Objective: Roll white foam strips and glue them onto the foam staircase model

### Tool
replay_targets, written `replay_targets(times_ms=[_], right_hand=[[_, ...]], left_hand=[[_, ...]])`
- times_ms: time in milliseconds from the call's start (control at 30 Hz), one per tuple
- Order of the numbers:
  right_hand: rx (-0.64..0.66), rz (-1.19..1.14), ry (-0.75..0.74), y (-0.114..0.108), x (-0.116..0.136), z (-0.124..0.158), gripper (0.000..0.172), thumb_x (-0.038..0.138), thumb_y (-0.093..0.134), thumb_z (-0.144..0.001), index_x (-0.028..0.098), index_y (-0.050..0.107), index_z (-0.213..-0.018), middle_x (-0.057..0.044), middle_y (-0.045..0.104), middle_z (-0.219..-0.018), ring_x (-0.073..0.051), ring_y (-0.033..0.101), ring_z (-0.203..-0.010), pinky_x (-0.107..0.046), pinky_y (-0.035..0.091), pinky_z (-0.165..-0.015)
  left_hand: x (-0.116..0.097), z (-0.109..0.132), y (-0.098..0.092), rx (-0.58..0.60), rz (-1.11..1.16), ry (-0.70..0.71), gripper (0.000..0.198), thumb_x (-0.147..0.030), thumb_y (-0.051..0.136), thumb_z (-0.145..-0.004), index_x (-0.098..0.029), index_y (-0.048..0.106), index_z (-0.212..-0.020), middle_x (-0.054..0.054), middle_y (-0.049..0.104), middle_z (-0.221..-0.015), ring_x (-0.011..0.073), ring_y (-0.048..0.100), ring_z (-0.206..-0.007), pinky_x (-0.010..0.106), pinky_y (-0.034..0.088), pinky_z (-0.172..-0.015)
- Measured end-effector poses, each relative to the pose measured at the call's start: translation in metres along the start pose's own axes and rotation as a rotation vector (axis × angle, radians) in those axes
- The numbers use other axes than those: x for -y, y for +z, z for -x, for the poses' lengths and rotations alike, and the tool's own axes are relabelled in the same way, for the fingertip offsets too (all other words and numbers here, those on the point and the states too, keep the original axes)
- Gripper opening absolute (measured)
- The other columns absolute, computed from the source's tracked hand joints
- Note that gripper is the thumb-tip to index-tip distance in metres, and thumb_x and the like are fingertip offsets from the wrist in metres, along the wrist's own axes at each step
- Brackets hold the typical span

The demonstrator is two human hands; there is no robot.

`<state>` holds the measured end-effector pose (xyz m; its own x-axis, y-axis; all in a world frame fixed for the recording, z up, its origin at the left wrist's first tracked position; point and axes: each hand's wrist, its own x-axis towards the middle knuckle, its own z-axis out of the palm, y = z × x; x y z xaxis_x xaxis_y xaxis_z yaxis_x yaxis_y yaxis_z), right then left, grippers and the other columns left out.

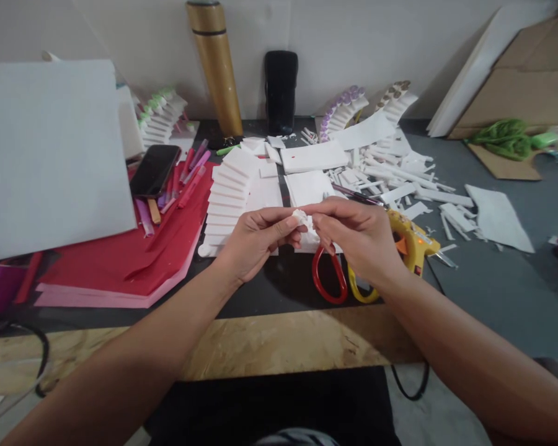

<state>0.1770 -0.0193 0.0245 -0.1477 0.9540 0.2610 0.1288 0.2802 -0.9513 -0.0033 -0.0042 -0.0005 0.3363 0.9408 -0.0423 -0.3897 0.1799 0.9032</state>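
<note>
My left hand (255, 238) and my right hand (358, 235) meet above the table's front middle. Both pinch a small crumpled white piece (305, 224) between their fingertips, so each hand is closed on it. Just below the hands lie scissors with one red loop (328, 277) and one yellow loop. A yellow glue gun (413, 241) lies right behind my right hand. A white foam staircase model (230, 189) sits just beyond my left hand.
Red and pink paper sheets (134, 260) with pens and a black phone (154, 170) lie at the left, under a large white board (51, 155). White foam scraps (400, 173) spread at the right. A gold flask (216, 65) and black object (281, 90) stand at the wall.
</note>
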Motion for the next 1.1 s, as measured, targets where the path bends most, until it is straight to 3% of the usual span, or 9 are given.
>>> replay_targets(times_ms=[333,833,1100], right_hand=[[0.011,0.34,-0.314,-0.003,-0.003,0.001,0.022,0.015,0.06,-0.091,0.023,0.079,-0.099,-0.004,0.068,-0.085,-0.015,0.06,-0.073,-0.03,0.046,-0.061],[0.042,0.497,-0.429,-0.007,-0.004,0.0,0.024,0.015,0.057,-0.09,0.025,0.077,-0.099,-0.006,0.069,-0.088,-0.019,0.064,-0.077,-0.034,0.05,-0.068],[0.057,0.572,-0.586,-0.012,-0.008,0.001,0.025,0.013,0.059,-0.09,0.025,0.075,-0.105,-0.008,0.07,-0.092,-0.02,0.066,-0.083,-0.036,0.054,-0.074]], left_hand=[[0.002,0.001,-0.003,0.002,-0.071,-0.008,0.026,-0.038,0.088,-0.074,-0.016,0.081,-0.088,0.003,0.071,-0.071,0.011,0.064,-0.06,0.023,0.05,-0.057],[0.002,0.0,-0.004,0.007,-0.114,-0.031,0.024,-0.038,0.087,-0.077,-0.018,0.081,-0.089,0.002,0.071,-0.071,0.0099,0.065,-0.06,0.021,0.049,-0.057],[0.002,0.001,-0.004,0.006,-0.161,-0.033,0.025,-0.039,0.086,-0.078,-0.018,0.08,-0.089,0.001,0.071,-0.071,0.0088,0.065,-0.059,0.018,0.049,-0.054]])
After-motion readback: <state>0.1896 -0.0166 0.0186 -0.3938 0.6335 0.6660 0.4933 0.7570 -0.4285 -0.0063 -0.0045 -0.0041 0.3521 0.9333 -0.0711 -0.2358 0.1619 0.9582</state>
